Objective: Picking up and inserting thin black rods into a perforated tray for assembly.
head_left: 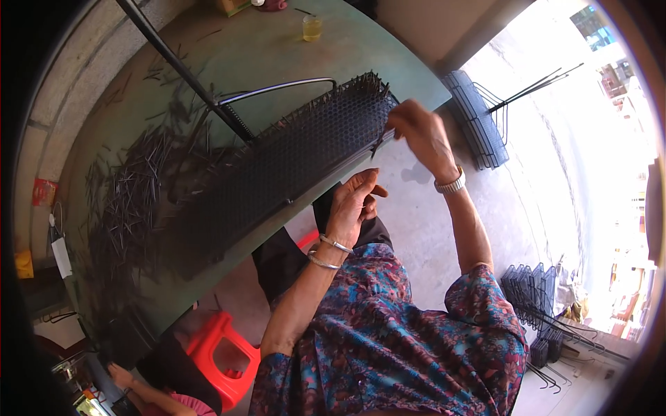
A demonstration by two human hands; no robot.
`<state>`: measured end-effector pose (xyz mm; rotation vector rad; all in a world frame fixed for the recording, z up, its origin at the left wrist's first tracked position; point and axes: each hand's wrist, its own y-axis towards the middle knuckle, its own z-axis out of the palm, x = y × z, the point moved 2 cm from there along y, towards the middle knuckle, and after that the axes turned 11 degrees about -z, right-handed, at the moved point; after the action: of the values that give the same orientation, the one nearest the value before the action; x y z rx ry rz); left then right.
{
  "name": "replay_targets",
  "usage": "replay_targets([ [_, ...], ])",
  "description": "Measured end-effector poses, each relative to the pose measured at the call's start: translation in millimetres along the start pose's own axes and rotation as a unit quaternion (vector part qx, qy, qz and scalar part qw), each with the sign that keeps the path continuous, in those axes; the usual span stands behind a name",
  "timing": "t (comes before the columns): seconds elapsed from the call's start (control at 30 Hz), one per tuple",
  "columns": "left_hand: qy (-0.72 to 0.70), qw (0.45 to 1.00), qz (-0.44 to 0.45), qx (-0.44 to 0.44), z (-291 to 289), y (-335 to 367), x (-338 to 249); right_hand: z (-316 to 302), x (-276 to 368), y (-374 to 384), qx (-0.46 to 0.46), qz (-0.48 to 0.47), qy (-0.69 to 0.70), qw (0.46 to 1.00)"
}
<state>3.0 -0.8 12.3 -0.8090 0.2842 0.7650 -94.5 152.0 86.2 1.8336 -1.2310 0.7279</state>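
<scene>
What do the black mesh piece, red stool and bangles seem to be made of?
Black mesh piece: matte plastic or coated metal; its dark honeycomb leaves that open.
Red stool: likely moulded plastic, smooth, with uniform colour and a rounded cutout.
Bangles: probably polished metal, judging by bright silvery highlights.

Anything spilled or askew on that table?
Thin dark strips lie in a tangled heap at left on the green table, strays scattered beyond: untidy, unlike the regular black mesh. The glass stands upright; no spill shows.
</scene>
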Motion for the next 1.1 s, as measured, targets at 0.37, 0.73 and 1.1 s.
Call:
replay_targets([
  [0.37, -0.009, 1.000, 0.010, 0.016, -6.8, 3.9, 9.2, -6.5, -54.6, 33.7, -0.194, -0.118, -0.189, 0.956],
  [0.73, -0.049, 0.994, 0.099, 0.026, -6.5, -11.7, -15.0, -1.2, -57.6, 34.4, -0.135, -0.139, -0.216, 0.957],
  [1.1, -0.068, 0.977, 0.186, 0.080, -5.5, -35.4, -36.7, 10.6, -73.0, 38.9, -0.137, -0.114, -0.299, 0.937],
])
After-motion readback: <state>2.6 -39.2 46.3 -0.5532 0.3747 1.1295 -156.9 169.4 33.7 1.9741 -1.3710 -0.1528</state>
